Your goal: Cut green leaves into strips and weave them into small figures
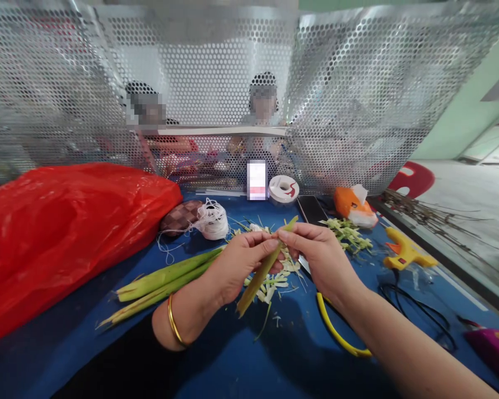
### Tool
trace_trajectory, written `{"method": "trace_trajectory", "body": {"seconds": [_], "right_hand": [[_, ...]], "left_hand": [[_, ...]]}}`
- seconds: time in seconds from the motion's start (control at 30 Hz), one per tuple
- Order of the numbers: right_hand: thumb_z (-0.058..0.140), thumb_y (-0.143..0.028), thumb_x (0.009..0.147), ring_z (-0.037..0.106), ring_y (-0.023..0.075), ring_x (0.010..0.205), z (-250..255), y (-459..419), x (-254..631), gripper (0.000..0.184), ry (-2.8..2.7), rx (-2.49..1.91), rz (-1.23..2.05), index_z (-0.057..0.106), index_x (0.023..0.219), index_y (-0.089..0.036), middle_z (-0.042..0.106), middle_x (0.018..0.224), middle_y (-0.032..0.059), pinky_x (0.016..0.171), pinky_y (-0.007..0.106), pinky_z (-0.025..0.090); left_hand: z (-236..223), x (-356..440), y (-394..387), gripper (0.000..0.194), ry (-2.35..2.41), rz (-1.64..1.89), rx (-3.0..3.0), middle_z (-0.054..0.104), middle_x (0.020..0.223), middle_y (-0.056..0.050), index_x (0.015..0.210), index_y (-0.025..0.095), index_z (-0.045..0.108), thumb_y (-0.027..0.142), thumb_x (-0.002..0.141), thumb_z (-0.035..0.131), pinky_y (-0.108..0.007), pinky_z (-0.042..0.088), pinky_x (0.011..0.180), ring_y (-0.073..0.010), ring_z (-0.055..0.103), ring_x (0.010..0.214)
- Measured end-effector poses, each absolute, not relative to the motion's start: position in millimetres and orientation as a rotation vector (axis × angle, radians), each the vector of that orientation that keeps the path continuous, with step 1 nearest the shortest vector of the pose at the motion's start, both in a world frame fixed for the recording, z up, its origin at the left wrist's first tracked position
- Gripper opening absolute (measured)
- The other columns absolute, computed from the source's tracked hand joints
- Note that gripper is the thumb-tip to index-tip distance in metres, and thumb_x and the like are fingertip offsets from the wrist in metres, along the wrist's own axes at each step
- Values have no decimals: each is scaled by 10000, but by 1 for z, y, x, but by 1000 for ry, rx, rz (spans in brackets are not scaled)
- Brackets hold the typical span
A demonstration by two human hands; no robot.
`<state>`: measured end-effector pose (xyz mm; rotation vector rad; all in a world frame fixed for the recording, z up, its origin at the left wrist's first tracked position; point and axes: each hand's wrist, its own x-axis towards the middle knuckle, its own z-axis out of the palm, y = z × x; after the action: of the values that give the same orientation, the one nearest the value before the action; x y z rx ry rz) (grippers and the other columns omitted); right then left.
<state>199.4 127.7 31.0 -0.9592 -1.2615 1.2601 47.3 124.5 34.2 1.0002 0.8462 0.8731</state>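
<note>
A flat yellow-green leaf strip (260,274) slants between my hands over the blue table. My left hand (243,260) grips it along its upper half, thumb on top and fingers curled beneath. At its upper end, my right hand (314,246) pinches the strip between thumb and fingers. Cut pale-green leaf scraps (274,282) lie scattered under and around both hands. To the left of my left hand rest long green stalks (170,280). Partly hidden by my right hand is a blade (304,265), and a yellow curved handle (336,327) lies below that forearm.
A red plastic bag (75,238) fills the left side. Behind my hands are white string (212,219), a ribbon spool (283,189), and a dark phone (311,209). On the right lie a tissue pack (353,205) and a yellow glue gun (410,252) with its cord. People sit beyond the perforated screen (216,72).
</note>
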Motion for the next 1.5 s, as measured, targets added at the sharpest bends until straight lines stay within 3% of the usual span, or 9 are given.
{"method": "trace_trajectory", "body": {"seconds": [0.3,0.47,0.7,0.9,1.1,1.27,1.37,1.5], "right_hand": [[704,-303,750,410,107,516,31,129,199,152,-1256,-910,1406,700,654,-185,588,543,-9,510,272,277],[725,-287,749,430,101,549,33,133,205,129,-1264,-860,1439,740,851,-208,629,644,-10,537,256,325],[710,-289,764,439,108,551,32,136,207,153,-1339,-888,1277,654,662,-190,589,595,-24,555,269,345],[693,-286,775,441,111,557,29,134,205,151,-1354,-884,1303,638,677,-185,579,581,-26,560,272,331],[702,-273,770,465,110,567,26,133,203,144,-1338,-867,1299,640,675,-183,579,585,-30,576,267,359],[702,-288,769,468,119,581,27,131,202,149,-1370,-896,1272,653,671,-187,588,598,-20,579,271,371],[715,-301,746,503,133,613,32,132,205,111,-1421,-944,1253,706,741,-190,638,673,6,603,283,405],[715,-353,735,509,134,564,31,137,211,213,-1464,-1063,1118,742,876,-196,612,612,-7,570,284,405]], "left_hand": [[32,44,129,193,758,818,929,619,696,-11,796,122,688,309,762,721,-201,427,563,-72,545,568],[33,43,130,188,807,863,878,587,621,5,702,114,656,279,728,742,-197,410,545,-64,514,528],[36,43,127,212,827,827,994,607,648,-4,738,122,644,325,754,705,-220,409,574,-82,527,554],[39,42,126,233,834,801,1064,571,625,7,746,116,654,346,785,667,-199,397,544,-66,490,521],[40,40,126,217,827,754,1036,615,725,-28,770,110,666,326,787,675,-219,449,584,-82,551,558],[37,41,124,180,812,810,1044,585,656,-1,745,126,645,299,787,673,-189,400,524,-63,506,518],[42,40,120,159,844,880,1068,570,617,6,713,131,636,267,794,656,-177,383,522,-60,491,522],[60,21,107,157,960,993,1133,578,633,-1,731,133,658,264,810,626,-175,375,527,-64,493,547]]}}
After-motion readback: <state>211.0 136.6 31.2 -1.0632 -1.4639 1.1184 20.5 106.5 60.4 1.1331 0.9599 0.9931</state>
